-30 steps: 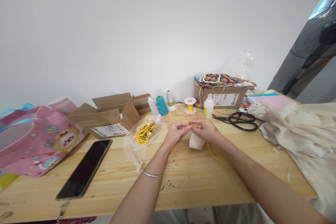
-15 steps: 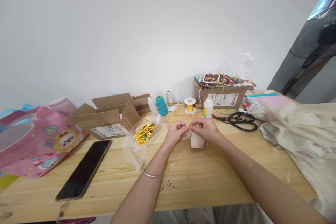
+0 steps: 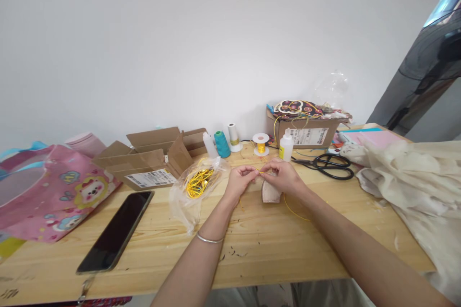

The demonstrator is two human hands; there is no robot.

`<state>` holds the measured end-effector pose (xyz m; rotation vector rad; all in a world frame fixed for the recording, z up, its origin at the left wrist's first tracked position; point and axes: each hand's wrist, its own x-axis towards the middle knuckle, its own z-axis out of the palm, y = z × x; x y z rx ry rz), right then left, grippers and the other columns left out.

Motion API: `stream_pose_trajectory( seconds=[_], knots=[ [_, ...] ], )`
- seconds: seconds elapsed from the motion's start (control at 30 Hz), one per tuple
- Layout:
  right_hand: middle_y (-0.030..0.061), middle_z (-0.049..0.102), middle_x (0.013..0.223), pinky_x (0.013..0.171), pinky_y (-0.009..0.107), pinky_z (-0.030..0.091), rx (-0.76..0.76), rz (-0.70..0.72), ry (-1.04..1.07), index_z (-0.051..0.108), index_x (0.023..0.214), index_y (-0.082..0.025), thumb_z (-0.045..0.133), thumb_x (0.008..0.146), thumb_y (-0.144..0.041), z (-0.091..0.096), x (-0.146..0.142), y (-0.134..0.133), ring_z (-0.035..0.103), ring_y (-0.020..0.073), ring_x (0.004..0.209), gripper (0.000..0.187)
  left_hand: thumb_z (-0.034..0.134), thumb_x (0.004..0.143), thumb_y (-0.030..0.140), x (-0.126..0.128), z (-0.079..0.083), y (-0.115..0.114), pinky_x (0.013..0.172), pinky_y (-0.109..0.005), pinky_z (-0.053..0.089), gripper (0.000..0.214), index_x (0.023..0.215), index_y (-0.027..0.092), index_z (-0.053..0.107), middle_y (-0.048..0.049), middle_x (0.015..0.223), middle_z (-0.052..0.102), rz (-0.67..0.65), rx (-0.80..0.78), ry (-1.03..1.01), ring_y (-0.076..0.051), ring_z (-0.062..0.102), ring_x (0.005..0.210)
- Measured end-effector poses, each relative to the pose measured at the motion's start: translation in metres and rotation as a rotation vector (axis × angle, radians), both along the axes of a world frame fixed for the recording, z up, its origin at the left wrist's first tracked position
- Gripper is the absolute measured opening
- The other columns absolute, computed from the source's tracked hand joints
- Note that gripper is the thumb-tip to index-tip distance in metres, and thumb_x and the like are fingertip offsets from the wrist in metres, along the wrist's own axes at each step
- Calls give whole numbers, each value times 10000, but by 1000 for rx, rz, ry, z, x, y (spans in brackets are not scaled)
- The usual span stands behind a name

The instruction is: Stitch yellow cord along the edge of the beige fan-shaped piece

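Over the middle of the table, my left hand (image 3: pixel 242 183) and my right hand (image 3: pixel 283 177) meet fingertip to fingertip. Both are closed in a pinch on a thin yellow cord (image 3: pixel 296 213). One length of it trails below my right hand onto the wood, and a short end hangs under my left wrist. Just beneath my right hand is a small beige piece (image 3: pixel 271 193) with a darker edge, partly covered by the fingers; its kind I cannot make out. The spot where the fingertips come together is too small to show detail.
On the wooden table (image 3: pixel 266 249) lie a phone (image 3: pixel 115 231), a clear bag of yellow cord (image 3: pixel 198 184) and black scissors (image 3: pixel 324 165). Behind stand a cord spool (image 3: pixel 260 145), a teal thread cone (image 3: pixel 222 145), a bottle (image 3: pixel 285 147) and cardboard boxes (image 3: pixel 147 170). Cream cloth (image 3: pixel 421 182) covers the right.
Both hands stay in nearly the same place, still pinching the yellow cord. The short end under my left wrist shows a little more clearly now.
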<state>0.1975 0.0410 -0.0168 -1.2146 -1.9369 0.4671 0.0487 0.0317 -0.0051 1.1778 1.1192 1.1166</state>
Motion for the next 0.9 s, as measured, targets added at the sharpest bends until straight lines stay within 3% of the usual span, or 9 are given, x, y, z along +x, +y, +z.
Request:
stream_pose_trajectory(
  seconds=[0.13, 0.23, 0.33, 0.43, 0.53, 0.67, 0.77, 0.9],
  knots=[
    [40, 612, 723, 593, 264, 375, -103, 39, 104, 659, 736, -186, 557, 658, -292, 7, -3, -4, 497, 144, 656, 167, 683, 518, 295, -1, 0, 0, 411, -178, 267, 218, 647, 137, 607, 40, 444, 520, 3, -13, -16, -47, 401, 396],
    [64, 627, 845, 639, 276, 391, -325, 103, 389, 651, 834, -167, 527, 684, -355, 17, -1, -8, 519, 158, 727, 271, 671, 529, 271, -1, -3, 2, 444, -183, 299, 182, 628, 139, 595, 41, 468, 526, 2, 10, -1, -52, 421, 422],
    [84, 573, 1034, 681, 278, 395, -585, 294, 755, 583, 1021, -158, 330, 786, -435, 28, 4, -12, 515, 154, 806, 442, 666, 527, 227, 0, -5, 3, 519, -193, 348, 149, 617, 137, 588, 23, 550, 566, -19, 86, 12, -68, 474, 503],
    [84, 532, 1089, 686, 274, 392, -741, 467, 918, 536, 1093, -154, 186, 822, -429, 34, 8, -15, 500, 145, 803, 521, 653, 550, 220, 1, -2, 0, 645, -221, 386, 168, 695, 148, 606, -13, 714, 613, -21, 166, -12, -106, 531, 669],
    [66, 525, 1056, 656, 259, 385, -766, 483, 914, 518, 1116, -173, 141, 829, -418, 36, 7, -17, 481, 133, 760, 533, 625, 602, 272, 2, 5, -4, 688, -238, 388, 222, 792, 158, 620, -43, 849, 621, 5, 175, -14, -128, 536, 758],
    [34, 518, 856, 578, 231, 361, -783, 432, 801, 461, 1167, -232, 106, 827, -440, 37, 3, -19, 436, 114, 629, 535, 628, 603, 320, 3, 8, -7, 631, -236, 391, 244, 787, 160, 635, -25, 724, 630, 24, 120, -24, -121, 538, 669],
    [16, 470, 744, 519, 214, 328, -859, 477, 784, 441, 1181, -256, 132, 816, -474, 34, 0, -20, 371, 101, 540, 525, 627, 607, 320, 3, 6, -6, 623, -236, 390, 233, 781, 167, 641, -15, 662, 626, 7, 111, -56, -126, 542, 661],
    [3, 428, 694, 482, 201, 296, -890, 473, 777, 420, 1194, -267, 153, 813, -484, 30, -4, -18, 322, 95, 506, 513, 619, 618, 306, 3, 2, -4, 690, -248, 388, 203, 745, 153, 660, -43, 766, 637, 14, 164, -63, -143, 543, 751]
  ],
)
